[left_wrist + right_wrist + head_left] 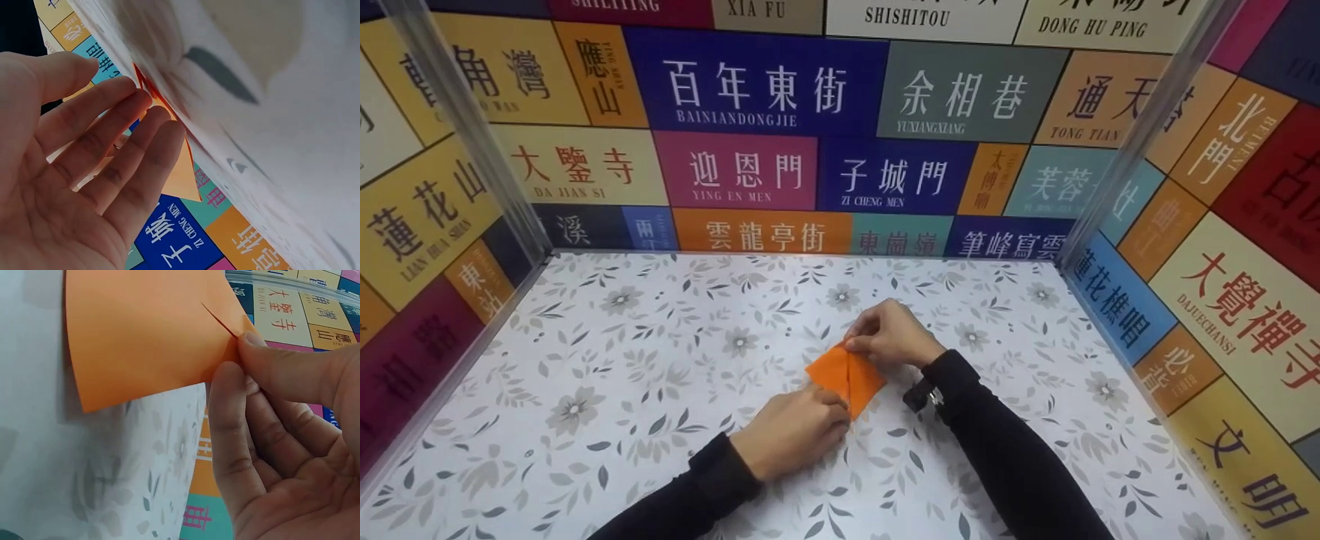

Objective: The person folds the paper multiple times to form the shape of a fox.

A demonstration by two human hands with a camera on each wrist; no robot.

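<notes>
A folded sheet of orange paper (855, 375) lies on the patterned tabletop, one corner pointing away from me. A dark seam runs down its middle in the head view. At the far corner my right hand (891, 334) pinches the paper between thumb and index finger, and the right wrist view shows a short slit-like fold line ending at the thumb on the orange sheet (140, 337). My left hand (799, 429) rests on the near left part, covering some of it. Seen from the left wrist, the left fingers (143, 174) are mostly straight, their tips against the paper (183, 174).
The white tabletop (585, 337) has grey flowers and leaves. Upright panels (757, 82) with coloured Chinese name blocks stand behind and at both sides, with clear strips (1140, 142) at the corners. A black band with a buckle (924, 395) is by the right cuff.
</notes>
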